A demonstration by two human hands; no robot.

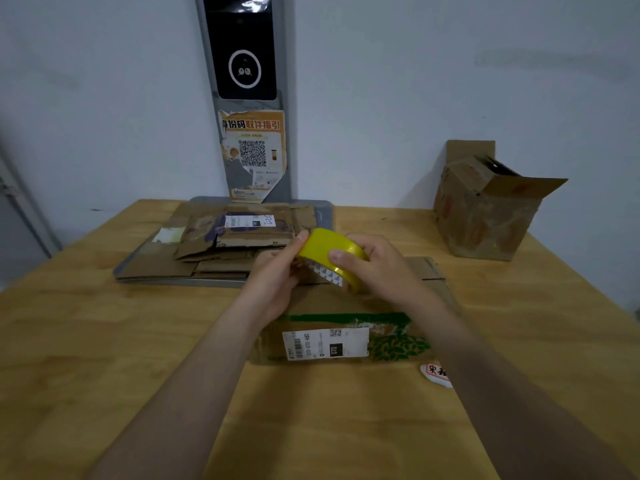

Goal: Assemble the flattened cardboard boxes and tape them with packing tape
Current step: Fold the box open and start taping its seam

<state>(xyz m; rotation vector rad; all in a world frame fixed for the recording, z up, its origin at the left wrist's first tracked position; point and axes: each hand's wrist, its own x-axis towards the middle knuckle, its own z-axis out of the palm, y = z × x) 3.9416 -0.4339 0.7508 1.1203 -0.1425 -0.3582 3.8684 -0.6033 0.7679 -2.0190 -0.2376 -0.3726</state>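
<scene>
Centre of frame, we see the right hand (377,268) holding a yellow tape roll (327,249) in a closed grip above the box (311,306) on the worktop (104,341). The left hand (273,282) pinches its rim. We judge taping is starting; next, peel the end free.

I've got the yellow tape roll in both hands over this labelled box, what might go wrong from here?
Both the left hand and right hand are on the tape roll, so nothing steadies the box beneath; it may shift once tape pulls. The left hand picks at the roll's edge, where the tape end could split or restick.
</scene>
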